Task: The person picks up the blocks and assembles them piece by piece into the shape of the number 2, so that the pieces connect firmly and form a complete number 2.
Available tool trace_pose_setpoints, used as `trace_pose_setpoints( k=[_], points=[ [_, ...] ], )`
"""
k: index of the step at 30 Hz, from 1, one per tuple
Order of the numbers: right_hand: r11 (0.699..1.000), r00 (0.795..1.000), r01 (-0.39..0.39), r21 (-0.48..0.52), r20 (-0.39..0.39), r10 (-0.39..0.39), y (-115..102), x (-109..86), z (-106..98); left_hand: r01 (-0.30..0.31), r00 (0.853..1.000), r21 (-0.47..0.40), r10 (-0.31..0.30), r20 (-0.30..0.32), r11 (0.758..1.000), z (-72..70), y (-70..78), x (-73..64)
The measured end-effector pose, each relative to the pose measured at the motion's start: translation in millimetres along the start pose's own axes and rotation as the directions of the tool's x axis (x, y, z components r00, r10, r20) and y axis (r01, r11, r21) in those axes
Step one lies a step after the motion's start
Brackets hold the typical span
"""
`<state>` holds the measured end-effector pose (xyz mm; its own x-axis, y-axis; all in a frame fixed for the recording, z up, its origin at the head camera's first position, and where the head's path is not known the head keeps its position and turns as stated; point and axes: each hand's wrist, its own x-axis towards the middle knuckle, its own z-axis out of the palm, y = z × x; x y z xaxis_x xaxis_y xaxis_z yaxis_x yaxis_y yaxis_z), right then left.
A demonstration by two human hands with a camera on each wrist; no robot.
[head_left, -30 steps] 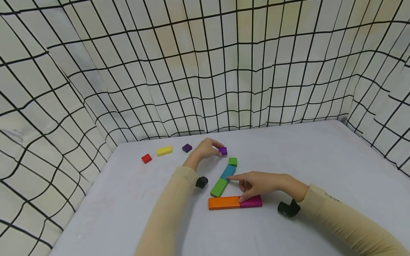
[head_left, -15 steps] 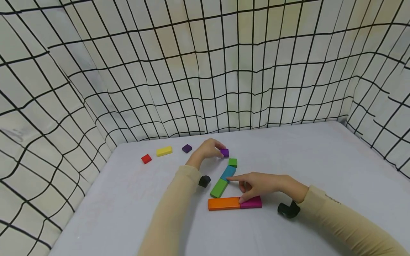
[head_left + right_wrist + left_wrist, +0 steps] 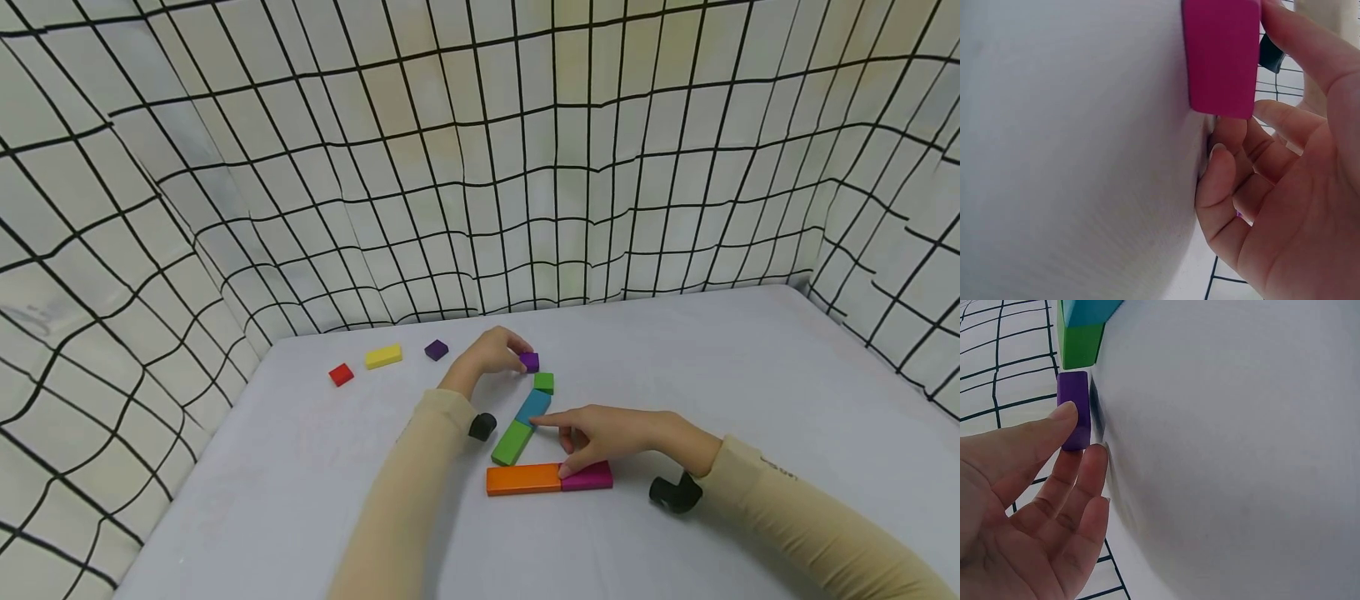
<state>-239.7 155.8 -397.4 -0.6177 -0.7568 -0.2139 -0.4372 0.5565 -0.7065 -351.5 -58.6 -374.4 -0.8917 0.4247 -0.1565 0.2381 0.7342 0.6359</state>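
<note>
My left hand (image 3: 489,353) pinches a small purple block (image 3: 530,362) between thumb and fingertips. In the left wrist view the purple block (image 3: 1074,384) stands just short of a green block (image 3: 1080,349). The head view shows a small green block (image 3: 543,382), a blue block (image 3: 533,407) and a longer green block (image 3: 513,442) in a slanting row. With its index finger straight, my right hand (image 3: 618,435) touches the blue block. Its thumb rests where an orange block (image 3: 523,479) meets a magenta block (image 3: 588,476); the magenta block (image 3: 1221,59) looms large in the right wrist view.
At the back left of the white table (image 3: 285,467) lie a red block (image 3: 341,375), a yellow block (image 3: 383,357) and a dark purple block (image 3: 437,350). White walls with a black grid (image 3: 487,167) rise around the table's far and side edges.
My left hand has carried the purple block slightly right and nearer, toward the small green block. The right hand has stayed in place.
</note>
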Motion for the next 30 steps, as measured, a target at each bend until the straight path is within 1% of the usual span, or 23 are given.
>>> trace_pose_setpoints(
  k=[8,11,15,18,25,30],
  points=[
    [1.000,1.000,-0.011,-0.012,-0.002,0.011,-1.9,0.3,-0.4,0.016,1.000,0.019,-0.016,-0.002,1.000,1.1,0.6,0.2],
    [1.000,1.000,-0.006,-0.017,-0.003,0.006,-2.2,0.0,-0.6,0.013,1.000,0.048,-0.013,-0.003,0.999,2.1,1.4,1.6],
    [1.000,1.000,-0.004,-0.011,-0.005,0.004,-2.5,-0.7,-0.5,-0.003,1.000,0.110,0.003,-0.002,0.994,4.6,1.1,4.4],
    [1.000,1.000,-0.006,-0.010,-0.004,0.006,-2.3,-0.5,-0.3,-0.003,1.000,0.131,0.004,-0.002,0.991,6.2,0.3,5.4],
    [1.000,1.000,-0.022,-0.013,-0.006,0.022,-2.8,-0.4,0.5,-0.016,1.000,0.140,0.017,-0.008,0.990,7.9,2.1,2.4],
    [1.000,1.000,-0.012,-0.016,-0.002,0.012,-2.7,-0.2,0.2,-0.023,1.000,0.148,0.024,-0.009,0.989,7.2,1.9,1.0]
  ],
)
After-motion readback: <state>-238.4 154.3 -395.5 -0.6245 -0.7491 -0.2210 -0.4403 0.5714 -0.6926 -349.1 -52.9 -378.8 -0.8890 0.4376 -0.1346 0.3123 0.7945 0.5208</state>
